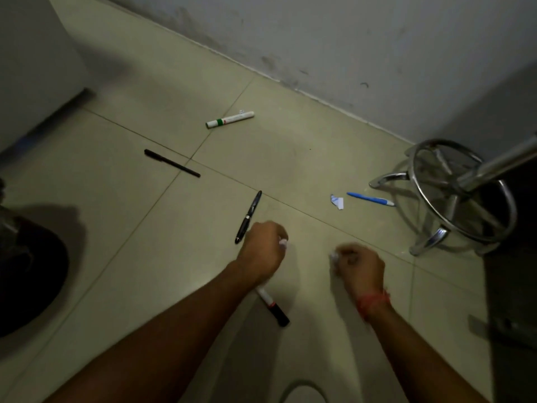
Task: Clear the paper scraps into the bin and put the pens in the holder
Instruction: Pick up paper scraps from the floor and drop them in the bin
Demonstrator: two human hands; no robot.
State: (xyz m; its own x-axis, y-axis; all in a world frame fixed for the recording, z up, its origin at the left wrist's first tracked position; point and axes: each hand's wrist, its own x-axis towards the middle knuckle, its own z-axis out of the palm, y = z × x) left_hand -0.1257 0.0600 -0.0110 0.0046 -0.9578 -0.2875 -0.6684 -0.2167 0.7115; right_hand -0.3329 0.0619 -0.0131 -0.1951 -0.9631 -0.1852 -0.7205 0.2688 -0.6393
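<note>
My left hand (263,248) is closed over a small white paper scrap (283,243) above the tiled floor. A second scrap (334,257) is pinched in my right hand (359,264). One folded scrap (337,201) lies on the floor beside a blue pen (370,198). A glossy black pen (248,217) lies just left of my left hand. A thin black pen (172,163) rests farther left. A white marker with a green band (230,119) lies near the wall. A red-and-black marker (273,306) is partly hidden under my left forearm.
A chrome stool base (453,199) stands at the right, close to the blue pen. A dark round object (32,274) sits at the left edge. A white wall (348,48) borders the floor behind. A dark cabinet (511,301) fills the right edge.
</note>
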